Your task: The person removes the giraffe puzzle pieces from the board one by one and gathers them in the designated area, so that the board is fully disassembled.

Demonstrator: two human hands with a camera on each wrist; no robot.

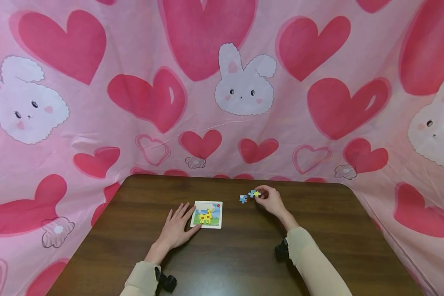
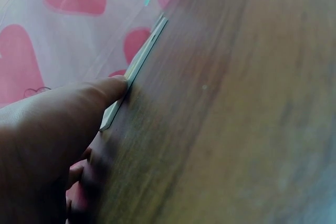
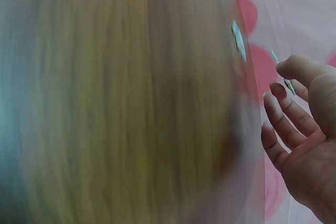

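Observation:
A small white-rimmed jigsaw puzzle [image 1: 220, 216] with a yellow giraffe picture lies on the table, a pale area showing along its upper part. My left hand [image 1: 175, 230] rests at its left side with fingers spread, the thumb [image 2: 113, 88] touching the puzzle's near edge in the left wrist view. To the right, my right hand [image 1: 273, 202] pinches a blue-and-yellow jigsaw piece [image 1: 254, 193] between thumb and index finger. The right wrist view shows this piece [image 3: 290, 86] held up, the other fingers loosely bent. Just left of it lies another blue jigsaw piece [image 1: 243, 199].
The dark brown wooden table [image 1: 240, 259] ends at a back edge a little beyond the pieces. Pink cloth [image 1: 222, 123] with hearts and rabbits hangs behind it and along both sides. A dark wrist camera [image 1: 282, 250] sits at the right cuff, another [image 1: 167, 283] at the left.

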